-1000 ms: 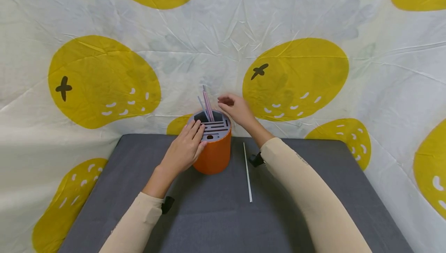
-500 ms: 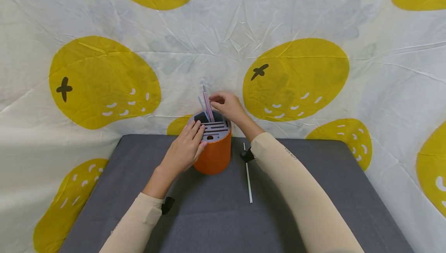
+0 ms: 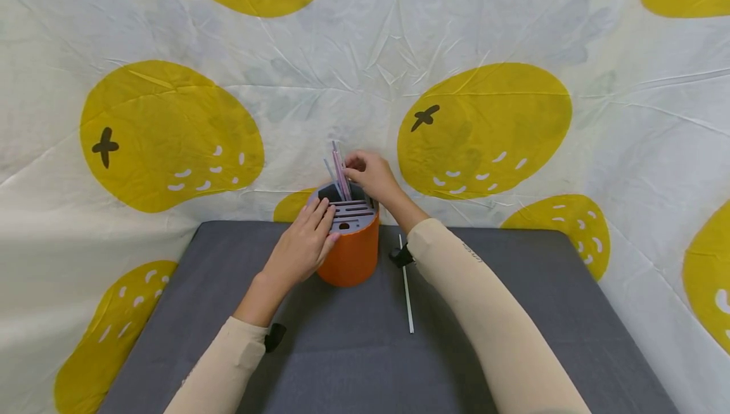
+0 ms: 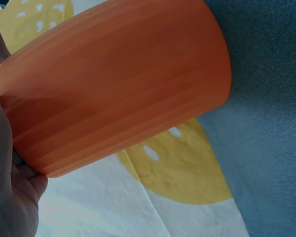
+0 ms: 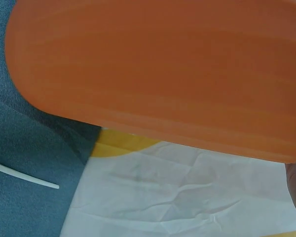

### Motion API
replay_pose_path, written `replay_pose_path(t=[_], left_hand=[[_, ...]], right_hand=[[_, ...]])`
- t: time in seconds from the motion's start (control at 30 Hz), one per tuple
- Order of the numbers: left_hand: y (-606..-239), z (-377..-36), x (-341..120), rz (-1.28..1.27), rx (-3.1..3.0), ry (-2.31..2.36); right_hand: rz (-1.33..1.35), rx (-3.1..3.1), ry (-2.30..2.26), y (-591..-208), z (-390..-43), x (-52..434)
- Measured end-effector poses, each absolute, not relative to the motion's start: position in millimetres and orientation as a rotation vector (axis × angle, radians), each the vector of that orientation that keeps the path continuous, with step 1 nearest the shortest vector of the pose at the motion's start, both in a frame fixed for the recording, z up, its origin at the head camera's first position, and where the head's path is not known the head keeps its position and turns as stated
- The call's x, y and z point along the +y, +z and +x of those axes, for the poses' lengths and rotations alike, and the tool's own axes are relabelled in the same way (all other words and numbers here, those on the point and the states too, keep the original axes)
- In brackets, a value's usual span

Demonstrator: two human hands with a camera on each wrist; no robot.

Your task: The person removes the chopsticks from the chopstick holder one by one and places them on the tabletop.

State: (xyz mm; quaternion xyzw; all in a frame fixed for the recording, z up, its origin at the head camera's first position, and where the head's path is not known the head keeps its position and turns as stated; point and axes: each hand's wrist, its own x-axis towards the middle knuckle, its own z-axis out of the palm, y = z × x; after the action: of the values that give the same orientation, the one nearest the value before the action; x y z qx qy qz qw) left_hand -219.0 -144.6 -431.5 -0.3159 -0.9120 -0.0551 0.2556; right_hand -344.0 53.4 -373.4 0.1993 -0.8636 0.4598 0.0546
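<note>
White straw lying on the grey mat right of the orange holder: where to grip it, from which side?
Pinch the white straw near its near end, from above. It lies flat on the grey mat, and the right forearm crosses over its far end. Thin and round, so it may roll.

orange holder (image 3: 353, 255) upright at mat's back edge; pink straws (image 3: 340, 173) stand tilted in its slotted gray top.

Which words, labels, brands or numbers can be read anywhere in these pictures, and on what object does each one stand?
There are none: no view shows readable text.
The orange holder and its grey slotted top carry no lettering.
The right sleeve has a small dark mark, too small to read.
The cloth backdrop shows only yellow fruit shapes with dark crosses and white dashes, no letters.
</note>
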Motion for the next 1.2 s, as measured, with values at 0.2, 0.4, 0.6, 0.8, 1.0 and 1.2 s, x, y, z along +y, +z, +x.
replay_pose_path(t=[0.2,0.4,0.6,0.8,1.0,1.2], left_hand=[[-431,-220,-144,-0.857,-2.486,-0.141],[-432,-220,-144,-0.84,-2.529,-0.149],[-432,-221,-145,-0.83,-2.54,-0.163],[-433,-222,-146,-0.837,-2.529,-0.174],[-432,-223,-146,-0.828,-2.544,-0.181],[-432,-224,-145,-0.828,-2.556,-0.189]], right_hand=[[0.555,-2.588,1.47,-374,-343,55],[0.523,-2.508,1.596,-372,-344,57],[0.551,-2.336,1.781,-362,-345,64],[0.593,-2.158,1.881,-342,-343,71],[0.622,-2.054,1.874,-321,-342,80],[0.588,-1.88,1.979,-298,-336,97]])
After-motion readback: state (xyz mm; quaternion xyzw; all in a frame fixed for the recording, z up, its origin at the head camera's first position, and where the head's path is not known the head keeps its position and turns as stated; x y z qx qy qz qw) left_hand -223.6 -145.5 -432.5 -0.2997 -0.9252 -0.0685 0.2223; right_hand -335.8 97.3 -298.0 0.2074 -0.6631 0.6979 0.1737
